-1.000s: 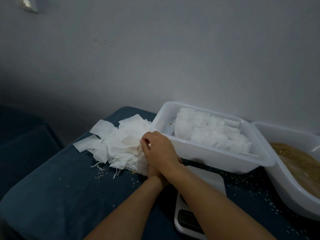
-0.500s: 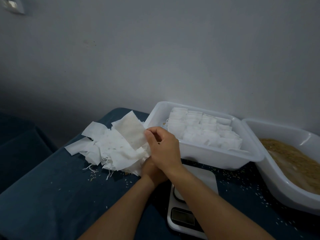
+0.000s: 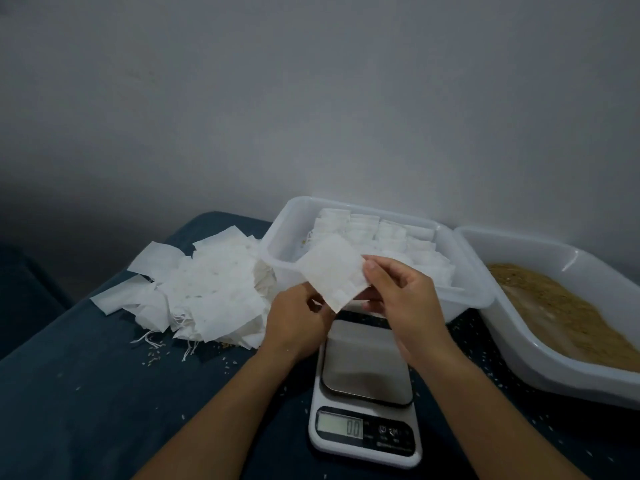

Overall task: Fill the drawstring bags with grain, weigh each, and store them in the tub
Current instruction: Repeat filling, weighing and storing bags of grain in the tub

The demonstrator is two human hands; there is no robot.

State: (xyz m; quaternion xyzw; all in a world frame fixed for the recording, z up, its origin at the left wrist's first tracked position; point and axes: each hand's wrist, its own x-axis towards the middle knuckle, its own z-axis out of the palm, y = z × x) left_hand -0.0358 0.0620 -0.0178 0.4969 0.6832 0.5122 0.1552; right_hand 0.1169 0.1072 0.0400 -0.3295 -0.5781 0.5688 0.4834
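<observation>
Both hands, left hand (image 3: 300, 323) and right hand (image 3: 403, 303), pinch one empty drawstring bag (image 3: 331, 271) above the scale (image 3: 366, 403). The bag hides part of the tub (image 3: 478, 292). The grain bin (image 3: 554, 368) is cut off at right.

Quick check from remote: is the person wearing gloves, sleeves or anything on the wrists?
No. Both hands, left and right, are bare, with no gloves, rings or watch visible. Both forearms are uncovered right down to the frame's bottom edge; no sleeve shows. Fingernails look short and unpainted.
</observation>
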